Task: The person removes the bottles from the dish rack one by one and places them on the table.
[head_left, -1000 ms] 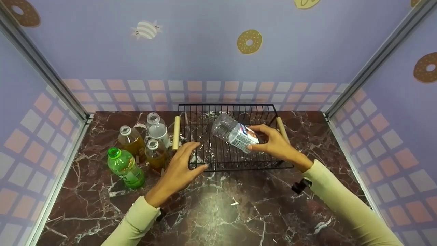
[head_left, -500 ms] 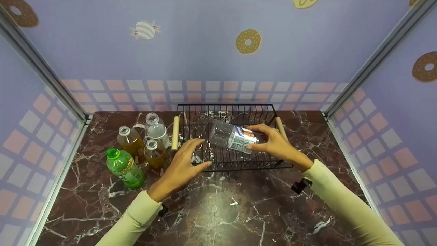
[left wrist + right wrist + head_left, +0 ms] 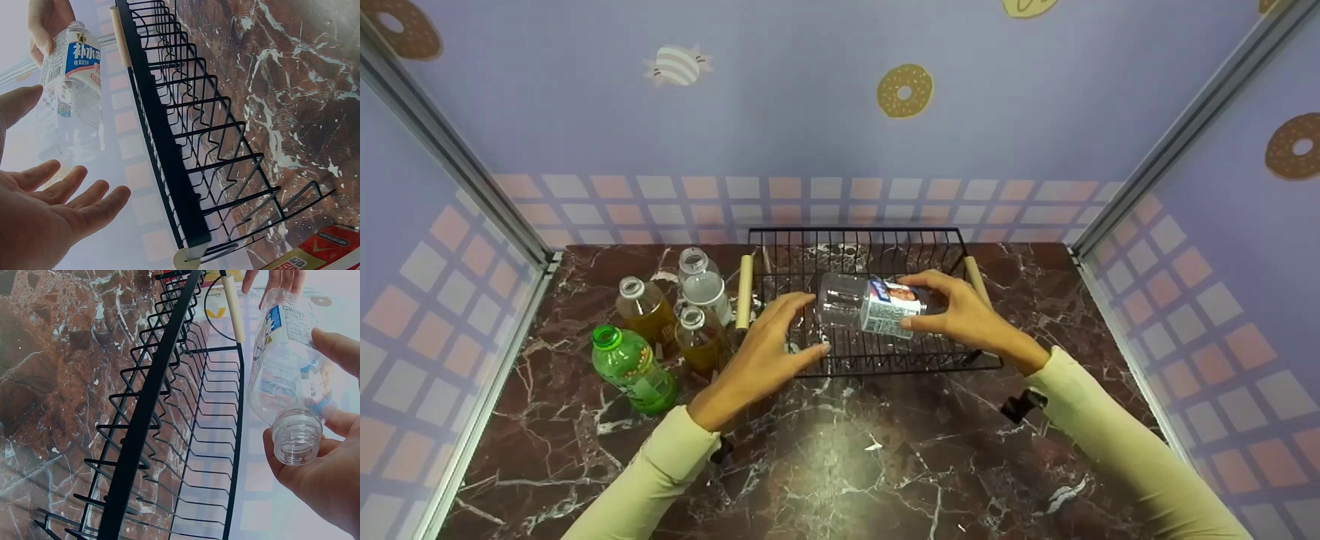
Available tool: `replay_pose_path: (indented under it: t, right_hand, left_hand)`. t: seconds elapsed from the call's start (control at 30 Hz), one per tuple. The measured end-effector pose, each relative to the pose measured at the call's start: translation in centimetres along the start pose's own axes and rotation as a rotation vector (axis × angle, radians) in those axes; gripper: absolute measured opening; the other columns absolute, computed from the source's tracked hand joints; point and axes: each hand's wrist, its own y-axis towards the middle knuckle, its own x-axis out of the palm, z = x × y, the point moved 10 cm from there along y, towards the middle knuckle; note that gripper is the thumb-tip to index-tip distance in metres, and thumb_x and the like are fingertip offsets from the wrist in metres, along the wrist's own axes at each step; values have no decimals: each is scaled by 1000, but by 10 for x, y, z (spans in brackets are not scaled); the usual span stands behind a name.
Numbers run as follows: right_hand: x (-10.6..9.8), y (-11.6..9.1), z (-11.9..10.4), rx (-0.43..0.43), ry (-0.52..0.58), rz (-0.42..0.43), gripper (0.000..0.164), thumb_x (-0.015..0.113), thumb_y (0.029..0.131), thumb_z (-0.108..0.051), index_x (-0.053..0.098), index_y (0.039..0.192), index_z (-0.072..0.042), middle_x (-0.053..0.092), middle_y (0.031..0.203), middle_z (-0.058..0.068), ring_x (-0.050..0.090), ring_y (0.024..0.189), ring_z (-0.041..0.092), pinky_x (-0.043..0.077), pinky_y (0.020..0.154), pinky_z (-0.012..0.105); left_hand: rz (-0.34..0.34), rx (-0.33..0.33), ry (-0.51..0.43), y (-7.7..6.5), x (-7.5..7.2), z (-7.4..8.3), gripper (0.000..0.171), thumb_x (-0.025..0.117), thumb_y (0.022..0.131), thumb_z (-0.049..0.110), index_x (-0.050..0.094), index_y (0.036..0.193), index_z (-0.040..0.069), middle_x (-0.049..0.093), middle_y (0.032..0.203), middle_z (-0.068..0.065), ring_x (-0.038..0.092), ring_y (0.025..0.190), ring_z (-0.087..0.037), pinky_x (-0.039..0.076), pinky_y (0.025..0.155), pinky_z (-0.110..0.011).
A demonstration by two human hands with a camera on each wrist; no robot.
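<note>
My right hand point(image 3: 956, 311) grips a clear plastic bottle point(image 3: 840, 304) near its neck, thumb and fingers on opposite sides. The bottle lies nearly level above a black wire rack point(image 3: 915, 370), its base pointing left. Blue and white print shows on its label point(image 3: 84, 59). In the right wrist view its threaded mouth point(image 3: 296, 445) is uncapped. My left hand point(image 3: 765, 349) holds nothing; its thumb and fingers are spread wide just short of the bottle's base. The left wrist view shows a gap between those fingers and the bottle.
Left of the rack stand a green bottle point(image 3: 636, 371), two bottles of amber colour point(image 3: 649, 311) and a clear bottle point(image 3: 705, 289), all uncapped. The rack has wooden handles point(image 3: 745, 292) at both ends. Patterned walls point(image 3: 780, 112) enclose the marble-look tabletop point(image 3: 840, 450).
The bottle has swung from a diagonal tilt to nearly level, its base coming toward me. My left hand has moved right, closer to the base. The right hand keeps its grip.
</note>
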Motion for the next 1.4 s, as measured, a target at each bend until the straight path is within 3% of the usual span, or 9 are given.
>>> replay_pose_path:
  t: [0.37, 0.67, 0.8, 0.9, 1.1, 1.4]
  right_hand:
    - [1, -1, -6, -8, -41, -16, 70, 92, 89, -47, 69, 148, -17, 70, 148, -1, 62, 142, 31, -31, 128, 53]
    - [0, -2, -19, -88, -47, -10, 70, 96, 86, -39, 70, 146, -15, 70, 147, 3, 63, 139, 35, -30, 126, 63]
    - [2, -2, -27, -127, 32, -31, 70, 97, 85, -31, 69, 146, -8, 69, 148, 9, 63, 138, 37, 13, 135, 67]
    - [5, -2, -30, -142, 79, -56, 71, 97, 85, -25, 67, 147, -4, 67, 148, 13, 62, 137, 37, 46, 121, 62]
    - [9, -2, -35, -154, 27, -73, 72, 97, 85, -22, 67, 148, -5, 65, 149, 14, 61, 137, 35, 49, 120, 56]
    - [15, -5, -48, -237, -63, -84, 72, 97, 86, -20, 66, 148, -3, 61, 151, 20, 58, 140, 37, 48, 121, 57]
  left_hand:
    - [-7, 36, 14, 8, -1, 5, 80, 91, 92, 21, 52, 157, -4, 52, 162, -24, 49, 151, -41, 37, 130, -55]
    - [-20, 20, 24, 12, -2, 5, 84, 92, 91, 21, 50, 159, -3, 50, 164, -23, 47, 153, -40, 36, 131, -56]
    - [-29, 36, 31, 13, -1, 8, 85, 93, 90, 21, 49, 159, -4, 50, 164, -24, 47, 152, -40, 36, 131, -55]
    - [-45, 31, 35, 14, 2, 9, 86, 93, 91, 21, 48, 160, -4, 49, 164, -23, 47, 152, -40, 37, 130, -54]
    - [-83, 45, 78, 15, 10, 10, 87, 93, 90, 25, 50, 160, -1, 51, 162, -22, 48, 151, -39, 37, 130, -55]
    - [-158, 46, 139, 18, 23, 11, 87, 94, 89, 31, 51, 159, 0, 52, 161, -20, 49, 149, -37, 41, 127, -56]
